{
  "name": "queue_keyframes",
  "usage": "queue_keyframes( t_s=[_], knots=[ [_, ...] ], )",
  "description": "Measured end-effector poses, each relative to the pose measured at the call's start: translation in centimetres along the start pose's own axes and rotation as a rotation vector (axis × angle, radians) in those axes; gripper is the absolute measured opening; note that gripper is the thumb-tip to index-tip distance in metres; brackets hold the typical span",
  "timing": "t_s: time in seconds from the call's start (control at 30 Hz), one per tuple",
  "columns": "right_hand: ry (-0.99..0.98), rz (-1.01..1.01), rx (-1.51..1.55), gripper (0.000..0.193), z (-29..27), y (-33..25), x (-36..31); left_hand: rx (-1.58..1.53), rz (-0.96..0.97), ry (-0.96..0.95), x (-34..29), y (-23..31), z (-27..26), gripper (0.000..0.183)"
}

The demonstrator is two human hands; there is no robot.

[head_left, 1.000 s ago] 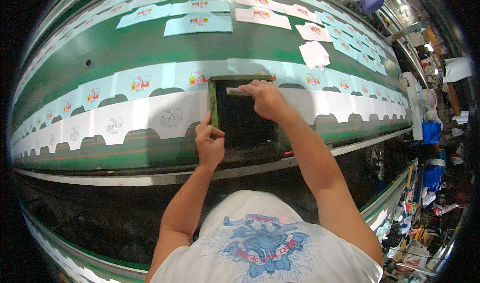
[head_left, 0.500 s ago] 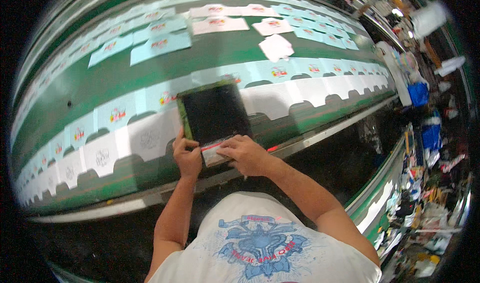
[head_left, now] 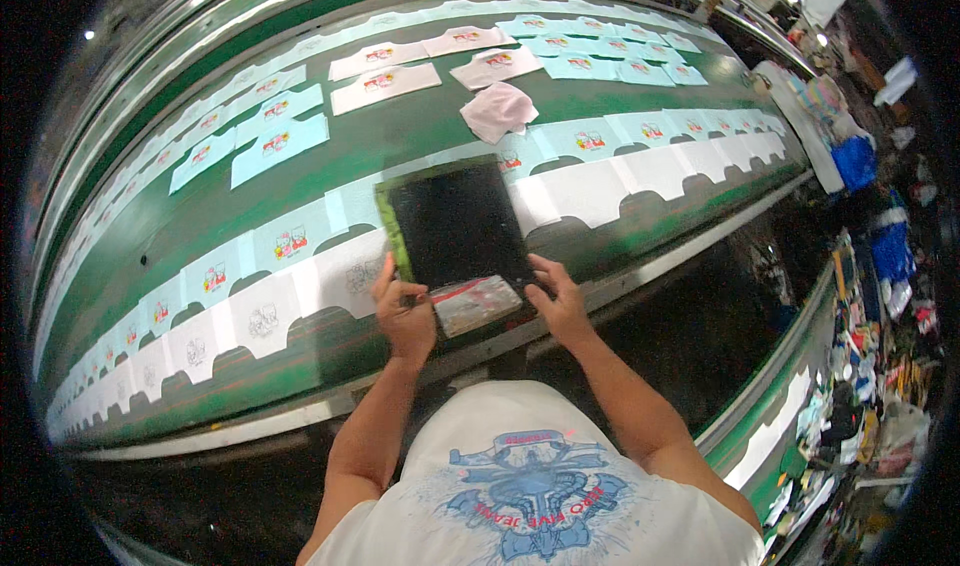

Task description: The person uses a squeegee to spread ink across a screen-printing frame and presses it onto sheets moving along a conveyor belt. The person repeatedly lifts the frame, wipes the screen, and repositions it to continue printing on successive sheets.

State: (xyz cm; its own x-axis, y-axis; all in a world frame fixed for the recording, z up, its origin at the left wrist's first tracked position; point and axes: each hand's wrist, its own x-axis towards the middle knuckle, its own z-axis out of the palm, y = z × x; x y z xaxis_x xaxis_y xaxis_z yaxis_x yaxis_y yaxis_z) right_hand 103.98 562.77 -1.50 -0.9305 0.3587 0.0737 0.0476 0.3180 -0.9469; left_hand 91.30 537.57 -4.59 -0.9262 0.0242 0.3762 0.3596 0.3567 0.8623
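A dark screen printing frame with a green left edge is in front of me, over the near row of fabric pieces. My left hand grips its near left corner, fingers curled round the edge. At the near right corner my right hand holds the frame between thumb and fingers. A pale strip with a red line shows between my hands at the near end. White fabric pieces lie right of the frame. To its left, white pieces carry black outline prints.
The long green printing table bears rows of light blue pieces and pink pieces with coloured prints. A crumpled pink cloth lies beyond the frame. A pale rail edges the near side. Clutter and blue bags are at right.
My right hand has moved from the middle of the frame's near end to its near right corner. My left hand keeps its hold. The whole view has shifted somewhat.
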Motion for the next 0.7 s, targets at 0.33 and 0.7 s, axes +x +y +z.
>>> queue_keyframes(
  t_s=[0.33, 0.7],
  knots=[
    [-0.147, -0.057, -0.077, 0.054, -9.5, 2.1, 1.9, -0.136, -0.109, -0.014, -1.5, 0.2, 7.1, 0.02],
    [-0.517, -0.709, -0.632, 0.047, -4.4, -3.1, 5.3, -0.194, -0.15, -0.046, -1.7, -0.6, 7.4, 0.023]
  ],
)
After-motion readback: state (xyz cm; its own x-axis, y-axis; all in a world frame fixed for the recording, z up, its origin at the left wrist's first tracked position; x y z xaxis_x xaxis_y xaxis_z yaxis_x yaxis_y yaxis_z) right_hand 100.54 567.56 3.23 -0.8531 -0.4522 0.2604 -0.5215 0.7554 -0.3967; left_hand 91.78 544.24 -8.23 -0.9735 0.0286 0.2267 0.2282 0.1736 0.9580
